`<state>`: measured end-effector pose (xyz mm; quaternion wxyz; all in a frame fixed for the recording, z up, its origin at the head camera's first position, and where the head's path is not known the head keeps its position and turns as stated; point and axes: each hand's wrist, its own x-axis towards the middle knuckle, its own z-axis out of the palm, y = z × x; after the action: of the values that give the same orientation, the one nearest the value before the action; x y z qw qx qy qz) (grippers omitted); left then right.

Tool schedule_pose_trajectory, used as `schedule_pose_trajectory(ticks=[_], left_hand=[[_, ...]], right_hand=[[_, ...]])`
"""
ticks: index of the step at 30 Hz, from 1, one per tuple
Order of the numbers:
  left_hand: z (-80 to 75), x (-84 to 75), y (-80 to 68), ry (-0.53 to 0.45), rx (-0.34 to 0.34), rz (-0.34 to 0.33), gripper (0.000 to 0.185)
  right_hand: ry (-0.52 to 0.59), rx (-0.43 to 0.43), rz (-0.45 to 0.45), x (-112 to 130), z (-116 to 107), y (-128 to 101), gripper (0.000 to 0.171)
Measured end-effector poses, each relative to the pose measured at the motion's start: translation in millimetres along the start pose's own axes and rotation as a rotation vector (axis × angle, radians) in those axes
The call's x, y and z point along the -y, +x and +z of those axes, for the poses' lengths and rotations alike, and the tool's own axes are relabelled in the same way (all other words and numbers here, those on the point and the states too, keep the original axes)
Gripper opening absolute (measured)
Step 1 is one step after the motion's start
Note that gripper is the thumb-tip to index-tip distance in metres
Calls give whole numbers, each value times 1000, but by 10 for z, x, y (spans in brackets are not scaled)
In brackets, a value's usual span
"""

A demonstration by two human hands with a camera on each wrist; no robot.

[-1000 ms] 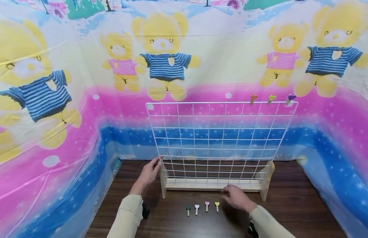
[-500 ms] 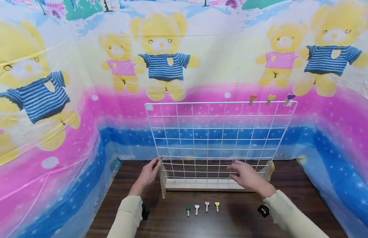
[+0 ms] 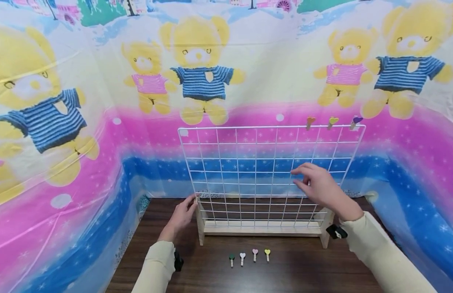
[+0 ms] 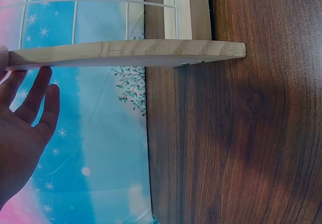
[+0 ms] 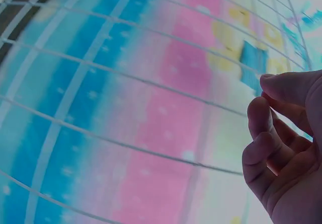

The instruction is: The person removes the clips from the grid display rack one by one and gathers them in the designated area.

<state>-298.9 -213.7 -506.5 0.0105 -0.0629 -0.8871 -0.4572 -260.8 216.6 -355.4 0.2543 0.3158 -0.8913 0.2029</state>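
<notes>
White wire grid panel (image 3: 272, 173), thin metal rods in square cells, stands upright at frame centre in a pale wooden base (image 3: 263, 228) with a flat upright foot at each end, on a dark wood-grain table (image 3: 358, 260). Left hand (image 3: 180, 217), lower left of centre, fingers straight and relaxed, tips at the grid's lower left corner by the left foot; it grips nothing. Right hand (image 3: 319, 187), right of centre, raised in front of the grid's lower right cells, fingers loosely bent, nothing in them. Three small heart-topped clips, orange (image 3: 310, 122), yellow (image 3: 332, 121), purple (image 3: 356, 121), sit on the top wire at upper right. Four more clips lie in a row on the table at bottom centre (image 3: 249, 255). Glossy plastic backdrop with bears (image 3: 201, 69). Left wrist view alone shows the foot's smooth planed edge (image 4: 126, 54) with open fingers (image 4: 35, 93) just beside it. Right wrist view alone shows curled fingers (image 5: 266, 133) close before the blurred wires; touching or not, cannot tell.
</notes>
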Motion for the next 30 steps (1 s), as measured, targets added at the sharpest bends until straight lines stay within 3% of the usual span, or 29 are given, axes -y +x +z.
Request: schedule_pose_trajectory(ticks=[11, 19, 25, 30], left_hand=[[-6, 4, -10, -5, -10, 21, 40], [-19, 5, -17, -3, -8, 33, 40], [-8, -4, -13, 0, -10, 32, 40], [-6, -12, -20, 0, -14, 37, 39]], right_hand=[[14, -251, 3, 86, -532, 340, 28], [21, -383, 48, 157, -724, 508, 32], [32, -426, 101, 161, -801, 605, 29], [61, -367, 159, 219, -855, 680, 31]])
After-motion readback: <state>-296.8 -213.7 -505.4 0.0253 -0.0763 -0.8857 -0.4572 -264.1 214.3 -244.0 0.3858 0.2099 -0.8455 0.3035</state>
